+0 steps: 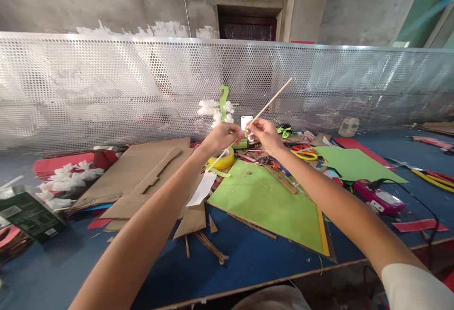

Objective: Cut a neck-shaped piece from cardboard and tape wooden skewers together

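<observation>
A thin pale wooden stick slants up to the right above the table, held in both hands. My left hand pinches it near the middle. Just to the right, my right hand pinches it too, its fingertips close to the left ones. A small bit of green shows between the fingers; I cannot make out what it is. Behind my left hand rises a green paper stem with a curled top, with white crumpled flowers around it. Yellow tape lies under the stick's lower end.
Green sheets and brown cardboard cover much of the blue table. To the right are a purple corded device, scissors and yellow-handled pliers. A green box stands left. A perforated metal panel runs behind.
</observation>
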Tool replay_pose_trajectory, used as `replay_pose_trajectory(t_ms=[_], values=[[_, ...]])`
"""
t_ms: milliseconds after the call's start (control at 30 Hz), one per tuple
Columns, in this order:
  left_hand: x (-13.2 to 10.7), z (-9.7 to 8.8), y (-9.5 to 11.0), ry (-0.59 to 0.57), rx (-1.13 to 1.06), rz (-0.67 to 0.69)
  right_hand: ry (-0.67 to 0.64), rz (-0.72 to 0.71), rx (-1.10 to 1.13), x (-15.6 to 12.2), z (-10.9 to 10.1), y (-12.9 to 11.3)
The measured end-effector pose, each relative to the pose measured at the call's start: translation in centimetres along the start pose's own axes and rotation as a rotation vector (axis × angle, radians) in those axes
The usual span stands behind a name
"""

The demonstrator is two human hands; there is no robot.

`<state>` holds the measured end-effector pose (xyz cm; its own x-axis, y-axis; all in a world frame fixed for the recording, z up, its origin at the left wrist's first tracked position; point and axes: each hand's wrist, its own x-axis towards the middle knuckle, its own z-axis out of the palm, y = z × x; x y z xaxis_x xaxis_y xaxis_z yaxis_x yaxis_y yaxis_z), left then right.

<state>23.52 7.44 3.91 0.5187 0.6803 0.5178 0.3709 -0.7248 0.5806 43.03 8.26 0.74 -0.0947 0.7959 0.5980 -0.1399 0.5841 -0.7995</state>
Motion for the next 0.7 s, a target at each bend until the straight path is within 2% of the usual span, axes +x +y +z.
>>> replay_pose_trajectory(t_ms=[133, 267, 567, 700], values=[[-0.1, 0.4, 0.3, -0.047, -0.057, -0.054, 0.01, -0.011, -0.042, 0.1, -0.2, 0.1], [-0.1, 0.7, 0.5, 0.023, -0.09, -0.044, 0.001, -0.038, -0.056, 0.0, 0.0, 0.1], [-0.3, 0.3, 1.0, 0.15, 0.353, -0.038, -0.043, 0.061, 0.032, -0.3, -0.5, -0.5], [-0.4, 0.3, 1.1, 0.147, 0.332, -0.056, -0.04, 0.077, 0.013, -0.3, -0.6, -0.6]])
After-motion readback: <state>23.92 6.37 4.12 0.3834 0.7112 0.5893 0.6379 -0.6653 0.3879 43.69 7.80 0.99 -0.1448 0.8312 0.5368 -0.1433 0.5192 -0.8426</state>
